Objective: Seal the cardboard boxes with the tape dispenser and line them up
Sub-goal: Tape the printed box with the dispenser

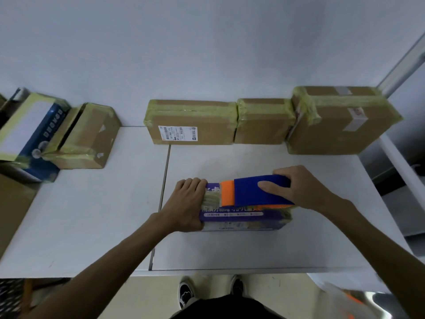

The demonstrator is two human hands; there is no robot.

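A purple printed box [243, 218] lies on the white table [92, 215] in front of me, with yellowish tape across its top. My left hand [187, 203] grips the box's left end, fingers curled over the top edge. My right hand [294, 188] grips a blue and orange tape dispenser [248, 192] that lies flat on the box top. Against the wall stand three taped cardboard boxes side by side: one with a shipping label [190, 122], a smaller one [264, 120] and a large one [340, 120].
At the far left a taped cardboard box [87, 137] leans against a blue and white box [30, 134]. A seam [164, 180] splits the tabletop. The table's front edge runs just above my shoes [186, 293]. A metal rail [400, 65] rises at the right.
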